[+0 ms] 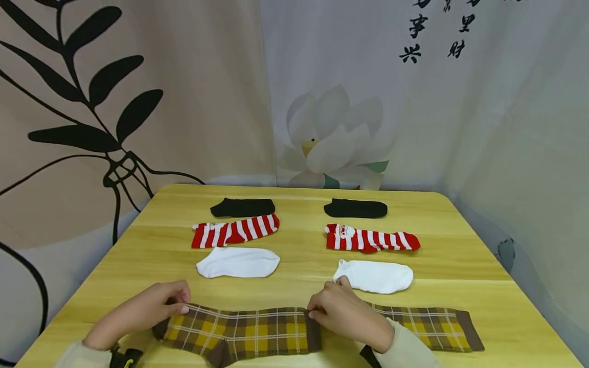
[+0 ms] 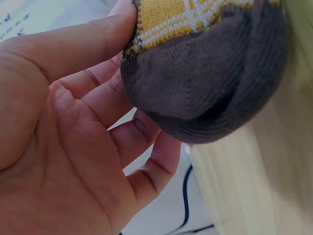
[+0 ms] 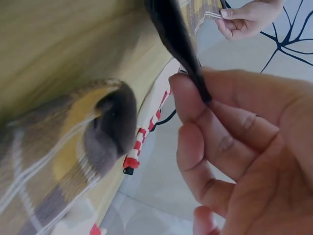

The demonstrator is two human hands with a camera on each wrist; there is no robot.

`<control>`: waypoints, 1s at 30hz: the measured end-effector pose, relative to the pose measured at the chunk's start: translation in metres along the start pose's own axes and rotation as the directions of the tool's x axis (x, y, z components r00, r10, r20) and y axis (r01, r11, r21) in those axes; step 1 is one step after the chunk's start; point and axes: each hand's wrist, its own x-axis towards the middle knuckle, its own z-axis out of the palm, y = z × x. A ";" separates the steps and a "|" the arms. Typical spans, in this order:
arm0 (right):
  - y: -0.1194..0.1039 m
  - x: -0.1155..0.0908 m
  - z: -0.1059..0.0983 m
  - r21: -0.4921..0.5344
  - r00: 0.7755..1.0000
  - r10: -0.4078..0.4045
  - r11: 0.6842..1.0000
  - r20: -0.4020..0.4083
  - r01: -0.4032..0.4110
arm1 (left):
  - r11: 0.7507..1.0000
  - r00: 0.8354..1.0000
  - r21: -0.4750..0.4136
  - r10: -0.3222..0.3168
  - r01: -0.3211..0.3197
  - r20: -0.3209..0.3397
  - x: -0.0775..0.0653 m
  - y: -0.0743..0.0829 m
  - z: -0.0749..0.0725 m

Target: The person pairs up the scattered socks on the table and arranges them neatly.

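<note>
A yellow-and-brown plaid sock [image 1: 257,332] stretches between both hands near the table's front edge. My left hand [image 1: 149,306] pinches its toe end between thumb and fingers; the dark brown toe [image 2: 195,88] fills much of the left wrist view. At the cuff, my right hand [image 1: 347,314] pinches the upper corner, and the dark cuff edge [image 3: 176,39] shows in the right wrist view. A second plaid sock [image 1: 434,327] lies to the right, partly hidden under the right forearm. Just beyond the right hand is a white sock [image 1: 375,277].
Another white sock [image 1: 238,262] lies on the left. Behind are two red-and-white striped socks [image 1: 244,231] [image 1: 382,241], then two black socks [image 1: 244,207] [image 1: 356,208] near the far edge of the wooden table [image 1: 299,202]. A printed curtain [image 1: 221,92] hangs behind.
</note>
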 end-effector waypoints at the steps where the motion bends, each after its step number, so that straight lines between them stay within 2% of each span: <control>1: 0.002 -0.004 0.000 0.012 1.000 0.006 1.000 0.006 -0.007 | 1.000 1.000 -0.009 0.002 -0.002 0.011 0.001 0.002 0.002; 7: 0.011 -0.023 -0.001 0.064 0.999 0.027 0.998 0.029 -0.029 | 0.998 0.997 -0.044 0.043 -0.041 0.058 0.004 0.014 0.013; 15: 0.025 -0.043 -0.006 0.148 0.996 0.009 0.989 0.091 -0.023 | 0.996 0.994 -0.040 0.082 -0.079 0.069 0.013 0.027 0.027; 19: 0.033 -0.052 -0.006 0.160 0.993 0.036 0.986 0.116 -0.054 | 0.994 0.993 0.003 0.106 -0.106 0.051 0.020 0.034 0.035; 24: 0.042 -0.060 -0.005 0.123 0.994 0.059 0.990 0.095 -0.071 | 0.992 0.994 0.066 0.101 -0.103 0.035 0.030 0.042 0.044; 30: 0.052 -0.063 -0.005 0.103 0.989 0.090 0.989 0.113 -0.102 | 0.987 0.993 0.115 0.108 -0.113 0.049 0.039 0.050 0.051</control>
